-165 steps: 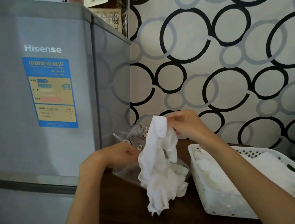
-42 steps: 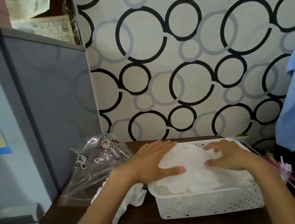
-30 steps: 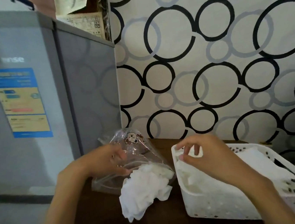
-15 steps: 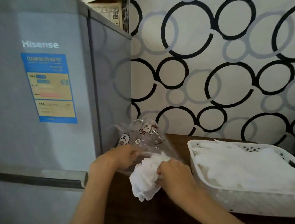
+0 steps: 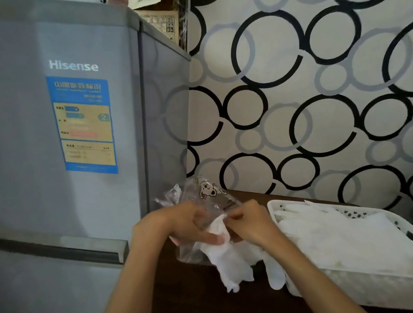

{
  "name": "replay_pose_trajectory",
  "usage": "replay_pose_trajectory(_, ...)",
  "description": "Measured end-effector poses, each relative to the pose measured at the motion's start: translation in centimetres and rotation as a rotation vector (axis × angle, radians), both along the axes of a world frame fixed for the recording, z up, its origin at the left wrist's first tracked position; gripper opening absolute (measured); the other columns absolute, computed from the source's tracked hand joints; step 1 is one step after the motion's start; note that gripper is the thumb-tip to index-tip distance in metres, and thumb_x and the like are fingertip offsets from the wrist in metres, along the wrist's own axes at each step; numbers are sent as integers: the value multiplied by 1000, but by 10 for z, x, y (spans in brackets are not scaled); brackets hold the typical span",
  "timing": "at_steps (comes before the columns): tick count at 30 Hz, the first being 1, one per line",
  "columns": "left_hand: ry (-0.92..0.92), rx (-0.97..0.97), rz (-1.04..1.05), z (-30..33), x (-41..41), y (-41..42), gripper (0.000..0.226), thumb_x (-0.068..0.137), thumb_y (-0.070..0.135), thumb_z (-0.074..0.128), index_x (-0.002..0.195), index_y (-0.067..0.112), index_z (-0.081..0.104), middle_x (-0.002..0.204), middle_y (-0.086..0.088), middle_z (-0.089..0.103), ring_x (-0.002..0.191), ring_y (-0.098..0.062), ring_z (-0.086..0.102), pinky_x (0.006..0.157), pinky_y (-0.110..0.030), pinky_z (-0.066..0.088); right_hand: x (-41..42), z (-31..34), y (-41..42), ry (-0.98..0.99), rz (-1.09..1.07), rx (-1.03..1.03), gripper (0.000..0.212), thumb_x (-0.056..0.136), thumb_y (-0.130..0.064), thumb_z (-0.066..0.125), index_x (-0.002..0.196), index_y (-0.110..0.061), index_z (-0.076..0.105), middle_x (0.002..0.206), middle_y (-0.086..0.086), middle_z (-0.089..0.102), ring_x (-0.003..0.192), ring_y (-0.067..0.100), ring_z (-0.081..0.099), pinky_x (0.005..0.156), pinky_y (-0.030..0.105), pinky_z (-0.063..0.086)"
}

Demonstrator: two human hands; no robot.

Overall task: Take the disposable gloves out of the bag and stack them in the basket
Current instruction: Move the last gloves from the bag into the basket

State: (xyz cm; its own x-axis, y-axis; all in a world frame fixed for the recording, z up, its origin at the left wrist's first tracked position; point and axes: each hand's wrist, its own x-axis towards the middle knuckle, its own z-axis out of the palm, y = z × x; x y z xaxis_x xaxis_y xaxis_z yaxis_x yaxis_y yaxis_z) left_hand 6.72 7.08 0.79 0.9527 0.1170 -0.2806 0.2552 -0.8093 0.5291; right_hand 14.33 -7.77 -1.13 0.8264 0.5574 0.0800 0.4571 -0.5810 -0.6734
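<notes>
Basket (image 5: 385, 290) approx half full w/ stacked gloves; left hand (image 5: 182, 223) grips bag (image 5: 204, 195), right hand (image 5: 249, 223) pinches glove clump (image 5: 227, 262), more left.

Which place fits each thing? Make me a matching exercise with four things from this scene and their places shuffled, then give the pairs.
Things:
1. bag
2. basket
3. loose gloves
4. fridge

Places:
A. far left, standing against the wall
B. on the table's right side, holding stacked gloves
C. hanging between both hands, spilling onto the table
D. behind the hands, beside the fridge

Pairs: 1-D, 2-B, 3-C, 4-A
</notes>
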Motion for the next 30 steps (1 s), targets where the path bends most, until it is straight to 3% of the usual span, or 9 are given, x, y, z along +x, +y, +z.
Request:
replay_pose_trajectory(2,-47,122,29,-5,5,0,47,84,42,68,126,22,54,126,2,60,108,-17,60,92,-32,50,1,10,-5,155,77,-43,19,89,-9,60,104,-12,71,96,9,73,82,20,70,78,32,58)
replay_pose_trajectory(4,-109,220,55,-9,9,0,28,89,34,64,109,15,60,110,-3,66,94,-19,62,87,-35,50,3,20,-16,254,145,-148,34,88,-4,60,120,-13,63,106,7,68,91,18,67,77,26,56)
replay_pose_trajectory(8,-183,317,89,-14,13,-4,14,91,29,61,97,17,60,95,-1,63,92,-20,61,80,-33,44,-8,32,-39,-349,104,-607,20,82,-23,70,102,-24,72,107,-1,67,98,16,61,84,28,49)
replay_pose_trajectory(12,-193,341,111,-19,16,-1,19,92,27,58,109,21,66,110,2,66,105,-20,59,91,-36,44,-28,11,-32,-667,179,-1021,45,82,-49,63,113,-17,61,123,6,57,118,24,44,100,34,26)
replay_pose_trajectory(17,-206,239,120,-23,20,6,16,93,29,57,101,23,70,98,4,68,96,-18,63,89,-37,50,-31,15,-34,-392,183,-501,55,70,-63,69,108,-28,49,123,-8,49,107,12,44,82,29,37)
replay_pose_trajectory(20,-202,152,113,-24,21,10,12,94,30,56,94,28,68,96,4,70,90,-16,66,91,-40,51,-37,11,-28,-415,253,-526,57,75,-58,68,120,-27,53,133,-7,46,121,15,44,94,31,39)
replay_pose_trajectory(22,-193,80,82,-25,20,10,11,94,31,57,88,28,66,95,2,71,87,-14,67,89,-40,52,-28,10,-25,-430,289,-437,31,85,-43,64,110,-25,67,118,-7,60,109,12,55,93,29,44)
replay_pose_trajectory(25,-137,14,13,-25,18,13,9,93,26,59,94,21,67,95,2,70,84,-14,69,83,-35,57,-4,30,-28,-123,245,-131,13,91,-29,60,97,-22,69,90,-11,66,81,5,61,80,25,51)
replay_pose_trajectory(30,-105,-61,7,-22,15,16,25,98,34,50,90,15,65,88,1,67,78,-13,67,72,-26,56,17,51,-37,229,110,136,16,95,-24,54,84,-22,65,82,-4,62,76,10,58,71,22,45)
